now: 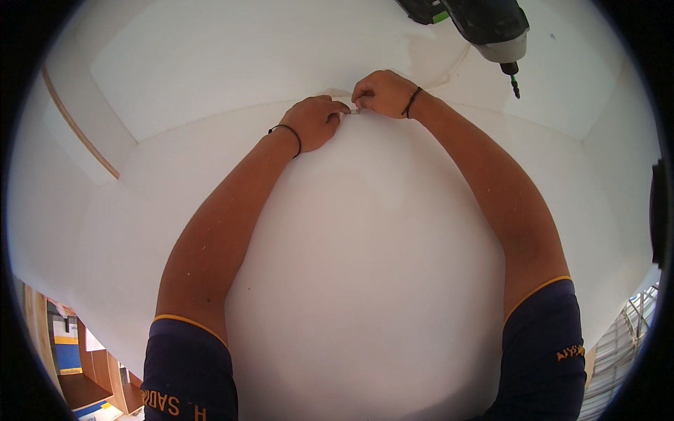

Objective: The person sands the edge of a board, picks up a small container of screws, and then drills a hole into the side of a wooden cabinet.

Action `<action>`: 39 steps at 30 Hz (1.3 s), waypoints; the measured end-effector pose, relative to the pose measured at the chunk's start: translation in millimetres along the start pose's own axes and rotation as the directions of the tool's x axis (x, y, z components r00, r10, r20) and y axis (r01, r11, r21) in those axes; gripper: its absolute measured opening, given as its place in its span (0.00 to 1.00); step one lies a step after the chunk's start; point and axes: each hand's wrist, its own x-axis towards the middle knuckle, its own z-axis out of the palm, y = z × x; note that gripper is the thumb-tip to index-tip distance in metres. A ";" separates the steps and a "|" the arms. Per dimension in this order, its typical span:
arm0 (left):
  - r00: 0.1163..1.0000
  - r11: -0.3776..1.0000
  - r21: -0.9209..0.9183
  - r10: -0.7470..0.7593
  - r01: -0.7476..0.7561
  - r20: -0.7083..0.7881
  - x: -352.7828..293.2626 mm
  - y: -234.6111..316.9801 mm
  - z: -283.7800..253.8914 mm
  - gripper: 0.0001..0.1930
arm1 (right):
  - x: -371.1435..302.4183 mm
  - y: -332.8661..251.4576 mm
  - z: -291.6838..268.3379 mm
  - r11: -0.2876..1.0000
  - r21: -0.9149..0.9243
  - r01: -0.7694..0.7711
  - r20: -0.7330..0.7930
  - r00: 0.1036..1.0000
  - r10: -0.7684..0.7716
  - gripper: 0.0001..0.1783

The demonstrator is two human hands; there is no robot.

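Both my arms reach up and forward to the far seam of a white panel (365, 266). With bent fingers pressed together, my left hand (314, 121) is closed at that seam. Beside it my right hand (386, 93) is also closed, thumb and forefinger pinched and pointing at the left fingertips. A small light-coloured piece (354, 111) shows between the two sets of fingertips; its kind is too small to make out. Most of what the fingers grip is hidden behind them.
A black and grey power driver (495, 31) with a bit pointing down is at the upper right. White panels (210, 63) meet around my hands. At left is a wooden edge strip (81, 126); brown shelving (98, 365) stands lower left. A metal structure (625, 351) shows lower right.
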 end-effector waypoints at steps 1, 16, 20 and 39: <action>1.000 1.000 0.010 -0.006 0.006 0.002 0.0 -0.3 -0.4 0.15 | 0.5 0.0 -1.0 1.000 -0.023 -0.011 0.016 1.000 0.012 0.09; 1.000 1.000 0.009 0.012 -0.012 -0.003 0.1 3.0 -1.1 0.15 | -0.3 -2.4 -1.9 0.991 0.067 -0.119 0.068 0.991 0.115 0.09; 0.998 0.999 -0.007 0.047 -0.047 -0.031 -1.6 -0.8 -0.6 0.15 | 0.9 -7.5 -5.3 0.991 0.065 -0.116 0.084 0.990 0.110 0.09; 0.999 0.999 0.014 0.052 -0.051 -0.017 -2.8 -0.5 -2.0 0.15 | 4.3 -12.4 -6.2 0.969 0.128 -0.212 0.138 0.971 0.195 0.11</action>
